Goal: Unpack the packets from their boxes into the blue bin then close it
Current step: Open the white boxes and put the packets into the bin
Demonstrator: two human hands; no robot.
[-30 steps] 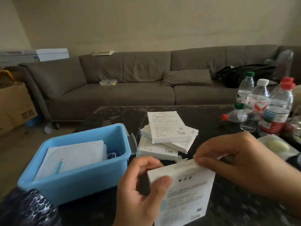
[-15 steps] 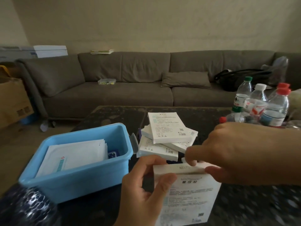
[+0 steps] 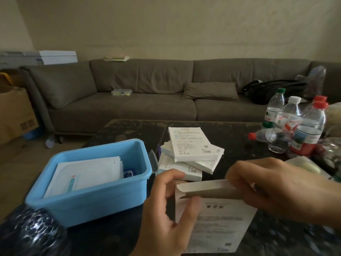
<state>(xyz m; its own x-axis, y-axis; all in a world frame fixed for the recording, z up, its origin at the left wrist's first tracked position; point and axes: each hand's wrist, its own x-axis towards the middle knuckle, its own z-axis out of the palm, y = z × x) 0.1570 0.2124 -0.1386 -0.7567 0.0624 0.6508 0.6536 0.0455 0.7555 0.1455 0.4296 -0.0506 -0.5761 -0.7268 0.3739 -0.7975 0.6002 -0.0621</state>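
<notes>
A flat white box (image 3: 219,224) is upright in front of me near the table's front edge. My left hand (image 3: 166,215) grips its left side, thumb on the front. My right hand (image 3: 276,187) pinches the box's top flap (image 3: 204,189), which is lifted open. To the left stands the lidless blue bin (image 3: 103,198), with several white packets (image 3: 86,172) lying inside. Behind my hands, a stack of three white boxes (image 3: 191,154) rests on the dark table. What is inside the held box is hidden.
Several plastic water bottles (image 3: 302,126) stand and lie at the table's right. A dark patterned object (image 3: 31,233) fills the lower-left corner. Beyond the dark table (image 3: 129,130) is a grey sofa (image 3: 147,93), with a cardboard box (image 3: 14,115) on the floor to the left.
My right hand has pulled the held box's top flap up and open. The box and both hands have shifted slightly; the bin and the stack have not moved.
</notes>
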